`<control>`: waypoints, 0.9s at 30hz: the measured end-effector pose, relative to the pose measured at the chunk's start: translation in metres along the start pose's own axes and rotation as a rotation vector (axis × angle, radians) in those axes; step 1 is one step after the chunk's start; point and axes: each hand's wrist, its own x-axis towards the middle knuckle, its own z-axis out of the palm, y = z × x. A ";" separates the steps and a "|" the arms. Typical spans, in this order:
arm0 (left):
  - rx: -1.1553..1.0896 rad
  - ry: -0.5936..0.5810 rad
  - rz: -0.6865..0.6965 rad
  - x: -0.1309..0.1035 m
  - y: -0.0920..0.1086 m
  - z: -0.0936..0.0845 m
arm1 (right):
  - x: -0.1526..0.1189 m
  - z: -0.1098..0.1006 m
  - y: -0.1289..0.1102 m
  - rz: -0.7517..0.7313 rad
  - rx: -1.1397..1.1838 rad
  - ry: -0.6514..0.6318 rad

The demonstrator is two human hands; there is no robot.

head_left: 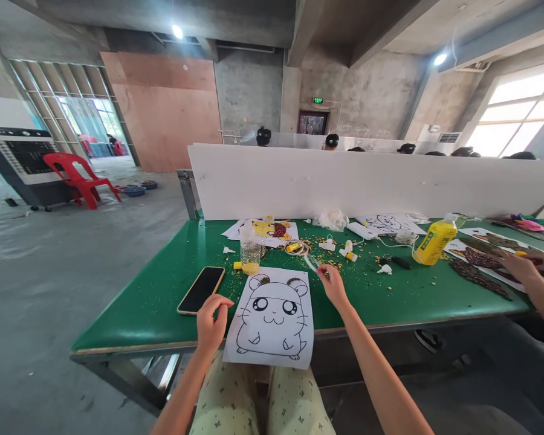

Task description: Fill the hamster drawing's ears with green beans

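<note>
Right of the drawing [273, 332], the right hand [333, 288] pinches a white item [311, 262]; the left hand [212, 319], grip unclear, should steady the drawing's left edge.

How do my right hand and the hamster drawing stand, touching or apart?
Apart: the head view shows green table between the right hand and the hamster drawing.

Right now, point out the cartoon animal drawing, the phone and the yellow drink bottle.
cartoon animal drawing [272, 329], head view, blank belly.
phone [202, 290], head view, middle of the dark screen.
yellow drink bottle [436, 243], head view, middle of its body.
</note>
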 end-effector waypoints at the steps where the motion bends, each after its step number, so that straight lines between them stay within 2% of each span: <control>1: -0.012 0.001 0.028 0.000 0.005 0.000 | 0.000 -0.002 0.000 0.017 0.066 0.014; 5: -0.053 -0.097 0.141 0.009 0.036 0.013 | -0.002 -0.008 -0.018 0.048 0.329 0.007; 10: -0.117 -0.307 0.219 0.037 0.082 0.054 | -0.005 -0.010 -0.070 0.031 0.583 -0.152; 13: -0.173 -0.329 0.200 0.044 0.095 0.070 | -0.008 -0.013 -0.093 0.026 0.652 -0.187; 16: -0.232 -0.292 0.130 0.042 0.097 0.074 | -0.012 -0.019 -0.102 0.013 0.677 -0.166; 20: -0.322 -0.269 0.056 0.036 0.099 0.071 | -0.016 -0.027 -0.105 -0.023 0.657 -0.093; 27: -0.435 -0.250 0.010 0.030 0.106 0.065 | -0.024 -0.034 -0.104 -0.102 0.597 0.026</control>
